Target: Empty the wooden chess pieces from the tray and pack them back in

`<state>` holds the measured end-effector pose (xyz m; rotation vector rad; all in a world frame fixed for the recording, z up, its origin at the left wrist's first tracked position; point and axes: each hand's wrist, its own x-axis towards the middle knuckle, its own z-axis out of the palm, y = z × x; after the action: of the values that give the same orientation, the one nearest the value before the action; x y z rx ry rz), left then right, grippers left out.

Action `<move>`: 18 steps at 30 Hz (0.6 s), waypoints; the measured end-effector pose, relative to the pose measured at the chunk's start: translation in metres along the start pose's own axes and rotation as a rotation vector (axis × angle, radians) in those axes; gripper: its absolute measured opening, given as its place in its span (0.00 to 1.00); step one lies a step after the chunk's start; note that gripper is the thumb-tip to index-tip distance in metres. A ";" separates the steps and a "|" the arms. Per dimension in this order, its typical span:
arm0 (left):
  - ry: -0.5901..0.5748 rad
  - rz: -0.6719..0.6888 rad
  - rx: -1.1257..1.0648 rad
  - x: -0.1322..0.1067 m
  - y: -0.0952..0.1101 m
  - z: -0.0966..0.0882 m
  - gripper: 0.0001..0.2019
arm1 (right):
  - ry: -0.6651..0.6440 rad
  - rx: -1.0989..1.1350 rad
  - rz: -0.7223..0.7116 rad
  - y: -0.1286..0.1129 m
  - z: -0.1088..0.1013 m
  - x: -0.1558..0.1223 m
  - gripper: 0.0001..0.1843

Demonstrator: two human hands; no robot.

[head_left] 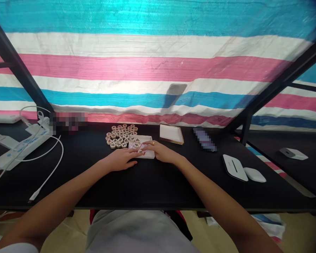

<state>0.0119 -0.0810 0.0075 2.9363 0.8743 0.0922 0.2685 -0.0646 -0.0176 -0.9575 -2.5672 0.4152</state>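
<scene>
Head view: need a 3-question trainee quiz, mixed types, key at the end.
1. Multiple choice: the left hand and right hand both have fingers over which thing?
A) striped sheet
B) shallow white box
C) dark metal frame

2. True or false: the power strip lies to the left of the clustered round pieces.

3. Fill in: a ring is worn on the person's ____ hand.

Key: 1. B; 2. True; 3. right

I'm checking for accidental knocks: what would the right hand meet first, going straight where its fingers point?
Probably a round piece in the white box, just ahead of the right hand, though depth is unclear.
</scene>
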 end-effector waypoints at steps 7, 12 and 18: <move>0.013 -0.028 -0.064 0.002 -0.004 0.001 0.22 | 0.014 -0.014 -0.012 0.002 0.001 -0.001 0.33; 0.033 -0.044 -0.084 0.003 -0.002 -0.003 0.19 | 0.025 0.017 -0.001 0.000 0.000 0.000 0.32; 0.027 0.032 -0.022 0.002 0.000 -0.004 0.18 | 0.023 -0.012 -0.033 0.003 0.001 0.000 0.34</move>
<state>0.0129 -0.0797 0.0111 2.9356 0.8249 0.1424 0.2693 -0.0629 -0.0196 -0.9179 -2.5637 0.3784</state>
